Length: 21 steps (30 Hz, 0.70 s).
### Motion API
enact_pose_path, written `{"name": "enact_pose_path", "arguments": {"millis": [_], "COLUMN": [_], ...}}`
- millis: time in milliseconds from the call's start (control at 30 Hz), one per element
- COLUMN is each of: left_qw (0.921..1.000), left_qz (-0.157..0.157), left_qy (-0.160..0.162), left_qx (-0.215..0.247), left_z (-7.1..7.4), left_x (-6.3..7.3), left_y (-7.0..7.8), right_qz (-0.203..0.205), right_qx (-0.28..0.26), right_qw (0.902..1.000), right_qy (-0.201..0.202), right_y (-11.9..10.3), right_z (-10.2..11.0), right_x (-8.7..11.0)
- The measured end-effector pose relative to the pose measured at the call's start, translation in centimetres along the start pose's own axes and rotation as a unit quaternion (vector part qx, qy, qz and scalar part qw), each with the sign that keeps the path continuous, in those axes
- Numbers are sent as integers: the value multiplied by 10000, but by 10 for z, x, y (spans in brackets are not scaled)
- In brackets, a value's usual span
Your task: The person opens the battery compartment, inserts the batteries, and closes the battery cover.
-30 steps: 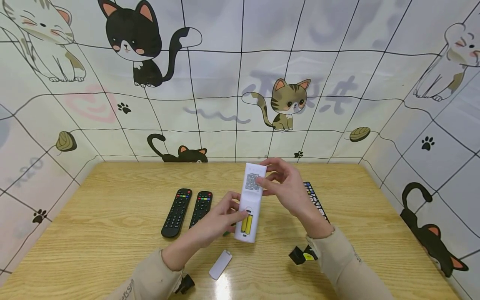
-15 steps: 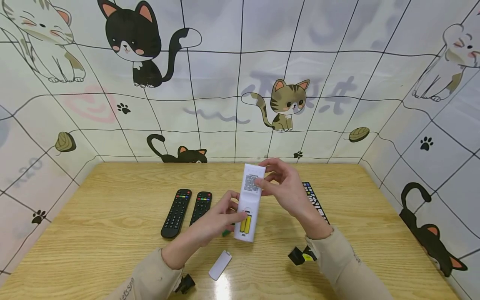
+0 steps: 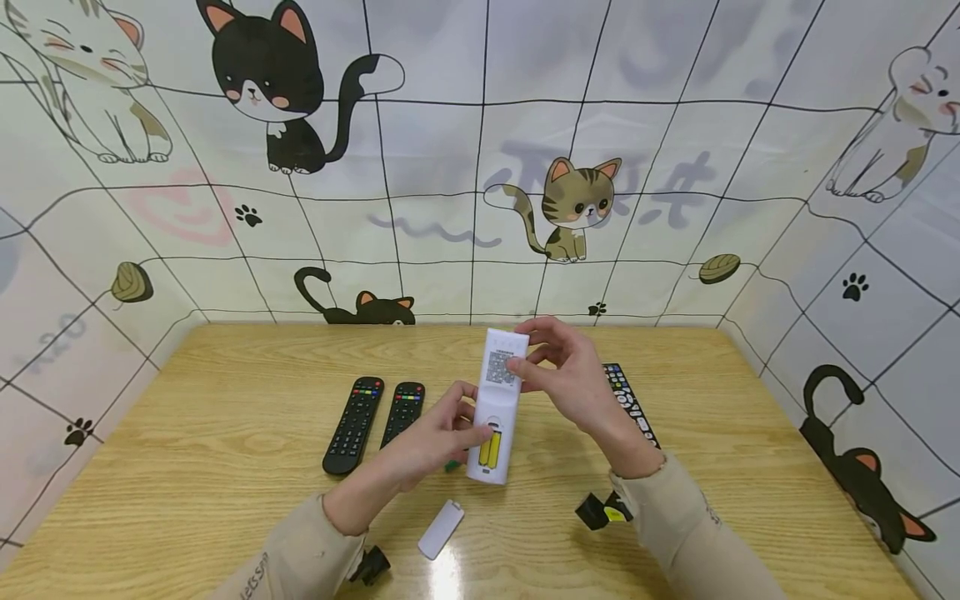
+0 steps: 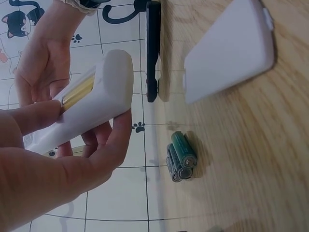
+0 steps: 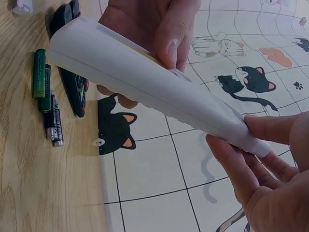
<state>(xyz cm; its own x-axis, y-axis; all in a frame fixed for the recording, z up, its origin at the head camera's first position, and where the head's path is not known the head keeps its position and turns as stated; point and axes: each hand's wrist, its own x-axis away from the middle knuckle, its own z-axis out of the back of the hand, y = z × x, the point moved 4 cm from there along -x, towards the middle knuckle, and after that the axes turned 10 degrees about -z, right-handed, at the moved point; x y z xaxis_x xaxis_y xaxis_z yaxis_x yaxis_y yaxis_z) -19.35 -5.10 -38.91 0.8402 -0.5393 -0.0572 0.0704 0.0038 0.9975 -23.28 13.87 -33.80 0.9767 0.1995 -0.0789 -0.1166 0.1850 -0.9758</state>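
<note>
A white remote control (image 3: 501, 404) is held up over the table, its back with a printed label facing the head camera. Two yellow batteries (image 3: 490, 450) lie in its uncovered battery compartment. My left hand (image 3: 435, 440) grips the lower part, with the thumb at the compartment's edge and fingers underneath. At the far end my right hand (image 3: 566, 379) pinches the remote, thumb on the label. The white battery cover (image 3: 441, 530) lies on the table nearer the camera. Beneath the remote, several loose batteries (image 4: 182, 155), green and dark, lie together, mostly hidden in the head view.
Two black remotes (image 3: 354, 427) lie side by side to the left, one partly behind the left hand. A black remote with light buttons (image 3: 632, 402) lies right, partly behind the right wrist. Cat-patterned cloth (image 3: 442, 167) rises behind the wooden table (image 3: 247, 400).
The remote and both hands have shifted very slightly left. Both grips and the batteries in the compartment look the same.
</note>
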Motion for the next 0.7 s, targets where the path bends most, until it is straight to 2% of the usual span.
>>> {"name": "enact_pose_path", "arguments": {"millis": [400,700], "left_qw": [9994,9949], "left_qz": [-83,-259], "left_qy": [-13,172], "left_qx": [-327,-956], "left_z": [-1,-1], "left_x": [0,-1], "left_y": [0,-4], "right_qz": [-84,-133], "right_qx": [24,-109], "right_qw": [9999,9998], "right_qy": [55,67], "right_y": [0,3], "right_z": [0,2], "right_x": [-2,-4]}}
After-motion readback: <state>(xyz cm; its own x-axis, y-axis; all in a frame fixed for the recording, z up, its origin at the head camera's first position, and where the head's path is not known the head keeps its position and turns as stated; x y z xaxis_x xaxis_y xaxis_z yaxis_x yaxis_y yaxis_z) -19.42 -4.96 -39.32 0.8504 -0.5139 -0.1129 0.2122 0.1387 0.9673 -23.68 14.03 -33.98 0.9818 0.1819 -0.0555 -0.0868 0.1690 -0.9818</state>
